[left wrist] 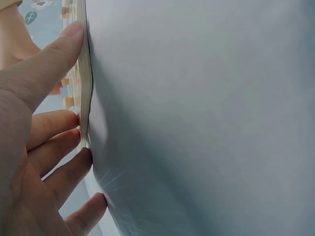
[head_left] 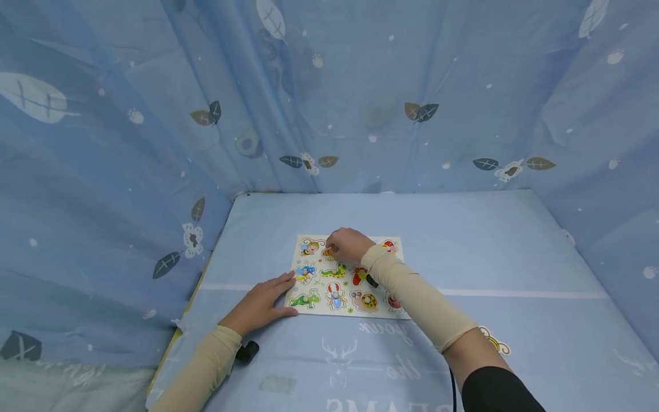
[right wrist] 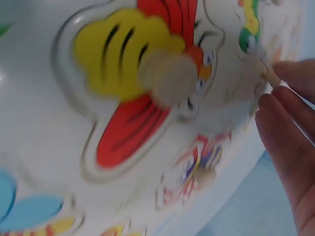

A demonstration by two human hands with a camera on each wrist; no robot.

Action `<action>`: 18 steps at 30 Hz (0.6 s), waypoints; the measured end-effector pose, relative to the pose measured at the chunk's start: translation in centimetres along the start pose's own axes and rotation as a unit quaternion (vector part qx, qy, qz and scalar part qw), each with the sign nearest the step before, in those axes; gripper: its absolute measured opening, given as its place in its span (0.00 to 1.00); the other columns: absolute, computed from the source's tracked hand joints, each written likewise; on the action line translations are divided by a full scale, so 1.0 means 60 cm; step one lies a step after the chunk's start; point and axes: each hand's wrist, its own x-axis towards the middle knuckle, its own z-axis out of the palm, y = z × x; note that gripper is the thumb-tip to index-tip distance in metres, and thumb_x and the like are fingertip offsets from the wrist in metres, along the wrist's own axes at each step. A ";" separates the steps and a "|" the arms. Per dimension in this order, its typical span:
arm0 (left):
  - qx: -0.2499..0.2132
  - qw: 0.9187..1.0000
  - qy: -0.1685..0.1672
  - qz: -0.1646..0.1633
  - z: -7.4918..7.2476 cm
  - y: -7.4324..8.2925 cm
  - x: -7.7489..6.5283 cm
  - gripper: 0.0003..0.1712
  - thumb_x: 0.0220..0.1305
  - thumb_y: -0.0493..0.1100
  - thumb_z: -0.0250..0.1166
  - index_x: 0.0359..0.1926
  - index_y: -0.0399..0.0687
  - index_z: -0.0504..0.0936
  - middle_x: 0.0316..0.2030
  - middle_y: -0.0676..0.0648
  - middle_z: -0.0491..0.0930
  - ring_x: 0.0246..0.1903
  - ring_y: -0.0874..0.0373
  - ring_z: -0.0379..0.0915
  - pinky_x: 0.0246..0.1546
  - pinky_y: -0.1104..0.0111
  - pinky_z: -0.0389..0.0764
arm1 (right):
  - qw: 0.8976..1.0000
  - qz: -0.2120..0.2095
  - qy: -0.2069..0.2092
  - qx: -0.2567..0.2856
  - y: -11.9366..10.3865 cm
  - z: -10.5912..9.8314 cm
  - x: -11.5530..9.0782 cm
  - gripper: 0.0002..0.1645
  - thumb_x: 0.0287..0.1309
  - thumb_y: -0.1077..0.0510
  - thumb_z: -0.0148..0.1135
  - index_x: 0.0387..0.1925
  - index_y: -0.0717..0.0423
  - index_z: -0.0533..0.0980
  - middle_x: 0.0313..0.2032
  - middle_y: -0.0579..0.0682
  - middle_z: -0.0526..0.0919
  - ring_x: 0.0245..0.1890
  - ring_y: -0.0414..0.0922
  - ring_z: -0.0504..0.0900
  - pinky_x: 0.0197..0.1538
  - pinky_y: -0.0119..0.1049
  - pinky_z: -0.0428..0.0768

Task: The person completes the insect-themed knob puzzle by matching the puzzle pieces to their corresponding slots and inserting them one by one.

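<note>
A white peg puzzle board (head_left: 319,312) with colourful insect pieces lies on the table. My right hand (head_left: 352,245) reaches over its upper row. In the right wrist view, the thumb and fingers pinch the small wooden knob (right wrist: 270,76) of a puzzle piece; that piece is mostly hidden. Close to this wrist camera is a yellow-and-red winged insect piece (right wrist: 112,54). My left hand (head_left: 262,302) rests at the board's lower left corner. Its thumb and fingertips touch the board's edge (left wrist: 85,93) in the left wrist view, fingers loosely bent.
Another puzzle piece (head_left: 495,341), yellow striped, lies on the table to the right, partly covered by my right forearm. The table (head_left: 515,246) wears a pale blue cloth. Patterned blue curtains (head_left: 381,68) enclose it at the back and sides.
</note>
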 end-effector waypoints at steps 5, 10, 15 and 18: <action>-0.002 1.000 0.002 0.007 0.006 0.007 0.002 0.50 0.54 0.70 0.66 0.72 0.53 0.65 0.74 0.56 0.58 0.71 0.53 0.59 0.68 0.50 0.68 | 1.000 0.007 -0.017 0.024 0.027 -0.030 -0.057 0.18 0.61 0.61 0.63 0.53 0.55 0.81 0.49 0.51 0.86 0.46 0.45 0.84 0.51 0.40 0.84; -0.003 1.000 0.009 0.019 0.007 0.010 0.008 0.49 0.54 0.69 0.66 0.72 0.52 0.65 0.74 0.55 0.58 0.71 0.53 0.59 0.68 0.51 0.69 | 0.999 0.030 -0.023 0.028 0.063 -0.065 -0.135 0.18 0.59 0.60 0.67 0.51 0.55 0.82 0.46 0.51 0.86 0.43 0.45 0.85 0.47 0.39 0.84; -0.009 1.000 0.006 0.028 0.005 0.008 0.008 0.49 0.55 0.69 0.66 0.72 0.52 0.65 0.74 0.55 0.58 0.72 0.52 0.59 0.67 0.50 0.70 | 0.995 0.084 -0.036 0.032 0.087 -0.092 -0.227 0.21 0.56 0.58 0.70 0.52 0.53 0.81 0.48 0.51 0.86 0.44 0.46 0.85 0.47 0.39 0.84; -0.012 1.000 0.014 0.011 -0.001 0.003 0.000 0.49 0.54 0.69 0.67 0.71 0.52 0.65 0.74 0.55 0.58 0.71 0.51 0.59 0.66 0.48 0.70 | 0.993 0.106 -0.031 0.034 0.095 -0.103 -0.270 0.22 0.54 0.59 0.72 0.53 0.53 0.81 0.48 0.51 0.86 0.44 0.46 0.84 0.47 0.40 0.85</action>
